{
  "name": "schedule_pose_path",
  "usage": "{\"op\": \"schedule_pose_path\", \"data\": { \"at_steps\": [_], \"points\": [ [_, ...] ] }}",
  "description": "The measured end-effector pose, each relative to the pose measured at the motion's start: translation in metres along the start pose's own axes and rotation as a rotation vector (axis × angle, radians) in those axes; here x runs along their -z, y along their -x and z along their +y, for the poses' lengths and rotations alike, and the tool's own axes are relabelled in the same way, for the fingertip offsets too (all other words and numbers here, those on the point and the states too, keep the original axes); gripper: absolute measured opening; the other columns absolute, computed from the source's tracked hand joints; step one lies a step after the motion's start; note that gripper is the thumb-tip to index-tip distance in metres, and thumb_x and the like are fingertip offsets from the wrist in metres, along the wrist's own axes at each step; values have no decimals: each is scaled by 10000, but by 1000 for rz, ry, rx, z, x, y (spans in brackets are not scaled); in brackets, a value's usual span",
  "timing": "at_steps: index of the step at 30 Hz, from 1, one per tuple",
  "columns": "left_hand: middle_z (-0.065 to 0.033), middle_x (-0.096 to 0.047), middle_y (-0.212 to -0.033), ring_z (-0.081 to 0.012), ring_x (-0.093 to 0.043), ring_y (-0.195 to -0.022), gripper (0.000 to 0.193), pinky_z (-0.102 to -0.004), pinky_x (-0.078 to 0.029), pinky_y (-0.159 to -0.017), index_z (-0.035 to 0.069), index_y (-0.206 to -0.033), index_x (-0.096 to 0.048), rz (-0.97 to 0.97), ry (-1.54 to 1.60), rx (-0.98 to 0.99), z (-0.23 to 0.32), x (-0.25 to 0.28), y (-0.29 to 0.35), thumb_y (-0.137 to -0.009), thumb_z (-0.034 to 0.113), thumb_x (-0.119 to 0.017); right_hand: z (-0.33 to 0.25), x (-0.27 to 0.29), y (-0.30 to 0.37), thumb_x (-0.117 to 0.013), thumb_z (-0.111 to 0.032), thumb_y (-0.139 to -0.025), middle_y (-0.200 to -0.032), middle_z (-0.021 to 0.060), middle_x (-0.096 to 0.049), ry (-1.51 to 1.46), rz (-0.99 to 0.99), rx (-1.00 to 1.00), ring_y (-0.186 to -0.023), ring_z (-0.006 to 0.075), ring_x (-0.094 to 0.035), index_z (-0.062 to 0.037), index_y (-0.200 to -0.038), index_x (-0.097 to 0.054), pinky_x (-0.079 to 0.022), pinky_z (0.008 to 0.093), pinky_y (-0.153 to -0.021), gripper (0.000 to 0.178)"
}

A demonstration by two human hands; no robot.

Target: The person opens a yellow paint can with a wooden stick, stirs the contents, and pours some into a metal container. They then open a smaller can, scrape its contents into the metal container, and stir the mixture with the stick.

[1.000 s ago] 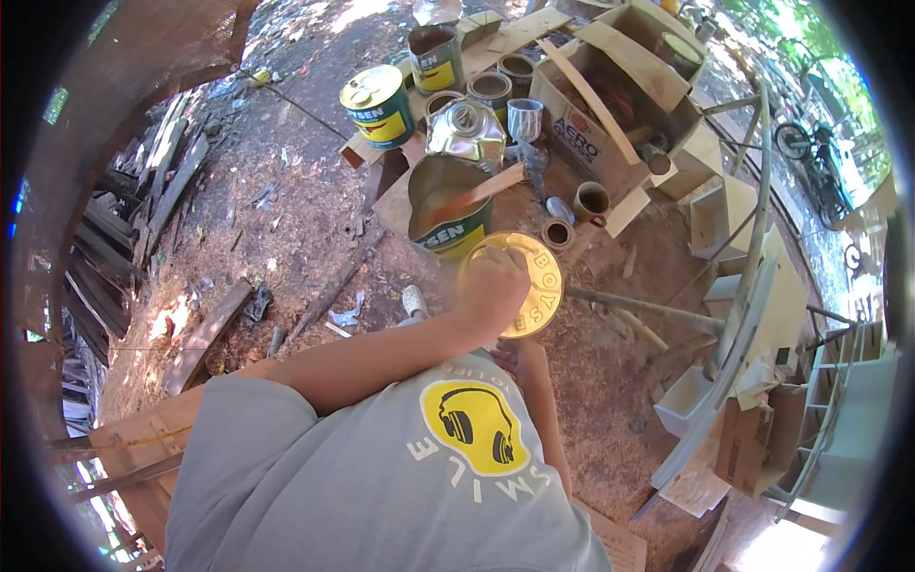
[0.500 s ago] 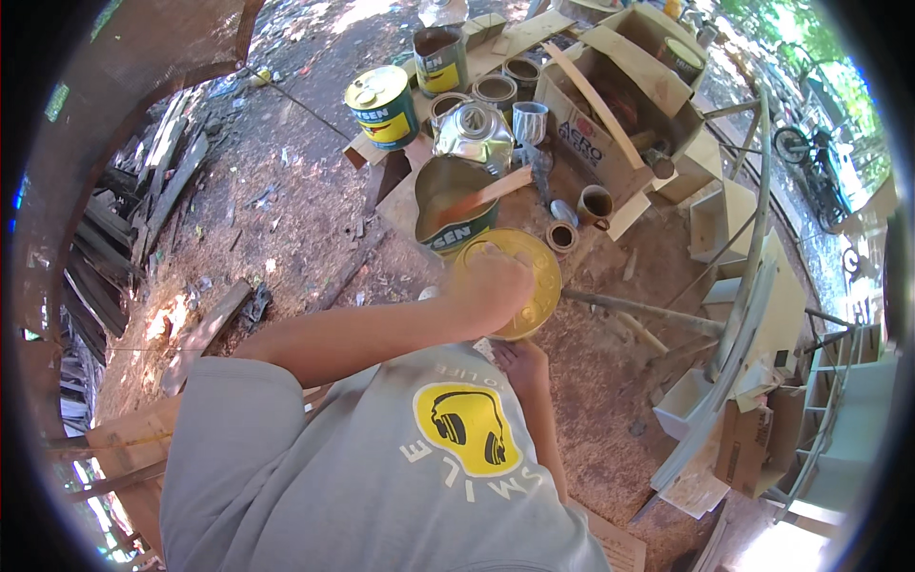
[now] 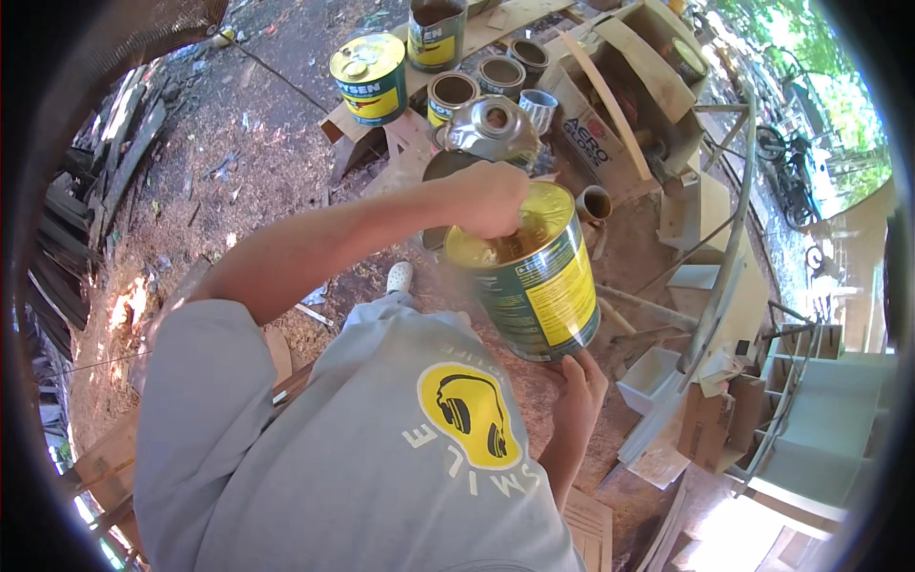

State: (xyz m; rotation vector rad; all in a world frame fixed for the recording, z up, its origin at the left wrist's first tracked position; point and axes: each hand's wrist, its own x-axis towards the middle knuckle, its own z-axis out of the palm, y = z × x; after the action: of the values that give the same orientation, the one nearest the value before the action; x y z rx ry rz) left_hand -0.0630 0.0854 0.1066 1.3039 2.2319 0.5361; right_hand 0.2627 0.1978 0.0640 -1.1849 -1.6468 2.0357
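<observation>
I hold a large green and yellow tin can (image 3: pixel 543 296) raised in front of my chest and tilted, its yellow lid facing up and to the left. My left hand (image 3: pixel 491 195) is closed over the lid's top edge, with the arm reaching in from the left. My right hand (image 3: pixel 579 386) cups the can's bottom from below, only partly seen under it. My grey shirt (image 3: pixel 381 448) with a yellow headphone print fills the lower middle.
On the dirt ground beyond stand a closed yellow-lidded can (image 3: pixel 369 76), several open tins (image 3: pixel 451 92), a silvery dented container (image 3: pixel 491 124), a cardboard box (image 3: pixel 620 105) and wooden boards. Stacked wood (image 3: pixel 86 219) lies at left, a bicycle (image 3: pixel 791 162) at right.
The large can has come up off the ground toward me and now tilts. My left hand stayed on its lid, and my right hand now supports its bottom.
</observation>
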Motion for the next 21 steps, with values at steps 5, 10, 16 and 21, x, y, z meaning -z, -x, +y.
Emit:
{"op": "schedule_pose_path", "data": {
  "at_steps": [5, 10, 16, 21],
  "points": [
    [-280, -735, -921, -393, -743, -855, 251, -480, -565, -756, -90, -952, -672, -187, 126, 49, -17, 25, -11, -843, 135, -649, -34, -18, 17, -617, -17, -949, -1021, 141, -709, 135, 109, 77, -860, 165, -692, 128, -1191, -677, -615, 328, -769, 289],
    [-260, -730, -883, -346, -739, -802, 269, -453, -559, -725, -105, -939, -664, -208, 235, 32, -38, 27, -16, -831, 141, -646, -45, -33, 21, -636, 9, -927, -991, 90, -671, 270, 203, 188, -780, 134, -645, 111, -1179, -690, -577, 297, -712, 277],
    [-250, -722, -888, -325, -718, -794, 294, -438, -544, -704, -101, -956, -661, -147, 339, -62, -62, 16, -19, -808, 153, -644, -65, -50, 30, -632, -52, -947, -988, 91, -681, 404, 225, 250, -792, 134, -641, 107, -1171, -701, -546, 280, -708, 283],
    [-231, -720, -900, -304, -721, -810, 289, -426, -540, -705, -86, -965, -664, -158, 438, -11, -68, 19, -13, -831, 168, -635, -72, -60, 33, -650, 36, -917, -1005, 83, -618, 387, 215, 294, -731, 125, -614, 121, -1193, -685, -530, 258, -659, 291]
  ]
}}
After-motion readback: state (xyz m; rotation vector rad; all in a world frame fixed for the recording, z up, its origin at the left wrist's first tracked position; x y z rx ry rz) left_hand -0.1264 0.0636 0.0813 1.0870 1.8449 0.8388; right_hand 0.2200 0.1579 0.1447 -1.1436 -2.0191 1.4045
